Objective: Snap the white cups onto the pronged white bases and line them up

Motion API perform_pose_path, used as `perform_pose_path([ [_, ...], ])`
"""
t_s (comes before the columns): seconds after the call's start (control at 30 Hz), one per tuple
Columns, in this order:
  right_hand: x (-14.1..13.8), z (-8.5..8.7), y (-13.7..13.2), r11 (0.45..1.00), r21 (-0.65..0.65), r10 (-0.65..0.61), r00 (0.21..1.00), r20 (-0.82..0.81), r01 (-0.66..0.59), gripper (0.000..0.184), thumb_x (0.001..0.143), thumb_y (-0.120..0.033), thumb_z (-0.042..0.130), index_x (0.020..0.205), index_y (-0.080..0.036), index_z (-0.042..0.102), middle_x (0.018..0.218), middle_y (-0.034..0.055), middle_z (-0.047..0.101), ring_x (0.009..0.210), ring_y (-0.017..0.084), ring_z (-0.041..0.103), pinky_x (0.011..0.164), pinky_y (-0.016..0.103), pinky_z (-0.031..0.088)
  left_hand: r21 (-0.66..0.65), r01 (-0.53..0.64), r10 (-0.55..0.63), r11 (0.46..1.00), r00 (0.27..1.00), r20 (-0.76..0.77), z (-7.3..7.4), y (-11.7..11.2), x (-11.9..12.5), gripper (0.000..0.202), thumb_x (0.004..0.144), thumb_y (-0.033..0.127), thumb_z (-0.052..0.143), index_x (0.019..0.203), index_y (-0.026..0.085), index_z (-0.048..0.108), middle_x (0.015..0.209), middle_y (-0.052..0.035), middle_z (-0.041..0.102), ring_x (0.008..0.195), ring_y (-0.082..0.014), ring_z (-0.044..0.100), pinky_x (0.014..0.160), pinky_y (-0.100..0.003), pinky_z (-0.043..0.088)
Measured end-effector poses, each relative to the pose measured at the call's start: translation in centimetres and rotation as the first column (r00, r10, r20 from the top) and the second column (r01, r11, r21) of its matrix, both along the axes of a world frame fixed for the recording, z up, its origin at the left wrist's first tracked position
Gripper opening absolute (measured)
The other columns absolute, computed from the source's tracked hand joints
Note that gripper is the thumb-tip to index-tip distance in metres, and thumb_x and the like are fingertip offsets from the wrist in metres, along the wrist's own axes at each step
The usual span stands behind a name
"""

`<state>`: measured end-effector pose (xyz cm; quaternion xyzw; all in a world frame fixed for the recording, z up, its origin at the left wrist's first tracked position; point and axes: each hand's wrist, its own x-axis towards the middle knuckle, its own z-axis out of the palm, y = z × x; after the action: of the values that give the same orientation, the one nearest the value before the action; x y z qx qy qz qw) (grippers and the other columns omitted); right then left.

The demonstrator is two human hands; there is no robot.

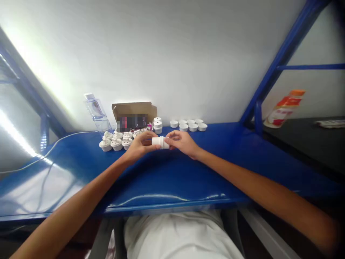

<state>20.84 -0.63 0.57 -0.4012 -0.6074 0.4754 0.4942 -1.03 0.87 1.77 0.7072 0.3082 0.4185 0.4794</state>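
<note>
Between my two hands, above the blue table (172, 176), is a white cylindrical plastic fitting (160, 142) lying on its side, with a raised ring round its middle. My left hand (140, 144) grips its left end between thumb and fingers. Its right end is pinched by my right hand (185, 144). Left of my left hand stand several white plastic cups with small fittings on top (116, 144), in rows. Beyond my right hand sit several plain white cups (192, 126). A short stack of white round parts (157, 125) stands just behind the held fitting.
An opened cardboard box (134, 107) with partly blurred contents is against the wall. A clear water bottle (97, 114) stands left of it, and a white cable (61, 138) runs leftward. Blue frame posts (258, 111) rise at the sides. A red-and-white bottle (285, 108) with an orange cap is far right.
</note>
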Motion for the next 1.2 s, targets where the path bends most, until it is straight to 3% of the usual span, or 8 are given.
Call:
perform_pose_path([
  [0.1, 0.1, 0.2, -0.2, 0.963, -0.256, 0.078, 0.996, -0.047, -0.088, 0.048, 0.089, -0.063, 0.064, 0.093, -0.016, 0.069, 0.078, 0.0089, 0.075, 0.067, 0.018, 0.072, 0.054, 0.023, 0.054, 0.118, 0.049, -0.048, 0.992, 0.999, -0.007, 0.0, -0.1, 0.1, 0.046, 0.064, 0.029, 0.091, 0.099, 0.017, 0.063, 0.105, -0.0053, 0.068, 0.096, -0.0208, 0.067, 0.089, -0.033, 0.053],
  [0.2, 0.0, 0.4, -0.4, 0.931, -0.335, 0.143, 0.989, -0.033, -0.146, 0.057, 0.096, -0.067, 0.048, 0.096, -0.014, 0.07, 0.077, 0.0104, 0.075, 0.062, 0.018, 0.071, 0.049, 0.023, 0.052, 0.105, 0.016, -0.015, 0.994, 1.0, -0.018, 0.1, -0.2, 0.4, 0.044, 0.067, 0.031, 0.089, 0.099, 0.017, 0.063, 0.1, -0.0041, 0.067, 0.091, -0.0195, 0.067, 0.085, -0.033, 0.054],
  [0.4, -0.3, 0.1, -0.6, 0.997, -0.035, 0.064, 0.998, 0.027, -0.063, 0.036, 0.083, -0.042, 0.076, 0.108, -0.022, 0.06, 0.101, 0.0029, 0.072, 0.072, 0.016, 0.072, 0.054, 0.022, 0.056, -0.059, -0.058, 0.059, 0.997, 0.998, 0.019, 0.0, -0.5, 0.7, 0.039, 0.071, 0.038, 0.084, 0.095, 0.016, 0.063, 0.097, -0.0048, 0.067, 0.087, -0.021, 0.068, 0.075, -0.034, 0.057],
  [0.57, 0.1, -0.3, 0.0, 0.977, -0.189, 0.094, 0.995, -0.018, -0.096, 0.041, 0.095, -0.058, 0.055, 0.111, -0.02, 0.058, 0.085, 0.0048, 0.072, 0.064, 0.017, 0.071, 0.053, 0.025, 0.056, 0.004, -0.051, 0.051, 0.999, 0.998, 0.036, 0.0, -0.4, 0.8, 0.043, 0.064, 0.03, 0.09, 0.096, 0.017, 0.065, 0.101, -0.0042, 0.067, 0.092, -0.0195, 0.066, 0.084, -0.032, 0.054],
  [0.67, 0.3, 0.0, 0.1, 0.993, -0.094, 0.068, 0.997, -0.041, -0.072, 0.054, 0.085, -0.045, 0.073, 0.13, -0.024, 0.05, 0.1, 0.0039, 0.072, 0.078, 0.019, 0.073, 0.06, 0.026, 0.059, -0.073, -0.054, 0.058, 0.996, 0.997, 0.056, -0.1, -0.4, 0.8, 0.04, 0.066, 0.032, 0.088, 0.095, 0.016, 0.064, 0.096, -0.0039, 0.068, 0.086, -0.0186, 0.066, 0.08, -0.033, 0.054],
  [0.9, 0.8, 0.4, 0.5, 0.994, 0.014, 0.103, 0.991, 0.082, -0.104, 0.054, 0.084, -0.041, 0.075, 0.131, -0.024, 0.053, 0.1, 0.0038, 0.072, 0.082, 0.019, 0.072, 0.064, 0.027, 0.058, -0.155, -0.025, 0.043, 0.988, 0.993, 0.108, 0.3, -0.3, 0.6, 0.039, 0.065, 0.03, 0.089, 0.093, 0.017, 0.065, 0.098, -0.0037, 0.068, 0.089, -0.0194, 0.067, 0.082, -0.035, 0.055],
  [1.03, 1.0, 0.3, 0.6, 0.984, -0.073, 0.17, 0.978, 0.124, -0.161, 0.046, 0.09, -0.049, 0.067, 0.125, -0.022, 0.056, 0.095, 0.0056, 0.073, 0.071, 0.018, 0.072, 0.06, 0.027, 0.057, -0.152, -0.041, 0.056, 0.988, 0.994, 0.093, 0.8, -0.4, 0.3, 0.042, 0.062, 0.028, 0.091, 0.093, 0.016, 0.066, 0.098, -0.0039, 0.07, 0.088, -0.0185, 0.067, 0.08, -0.033, 0.055],
  [1.2, 0.9, 0.1, 0.6, 0.98, -0.055, 0.193, 0.979, 0.066, -0.19, 0.055, 0.078, -0.043, 0.082, 0.123, -0.021, 0.058, 0.101, 0.0059, 0.073, 0.078, 0.018, 0.072, 0.067, 0.028, 0.058, -0.188, -0.067, 0.082, 0.98, 0.994, 0.074, 1.3, -0.5, 0.2, 0.039, 0.066, 0.034, 0.089, 0.091, 0.016, 0.066, 0.094, -0.0045, 0.07, 0.088, -0.0207, 0.068, 0.08, -0.037, 0.058],
])
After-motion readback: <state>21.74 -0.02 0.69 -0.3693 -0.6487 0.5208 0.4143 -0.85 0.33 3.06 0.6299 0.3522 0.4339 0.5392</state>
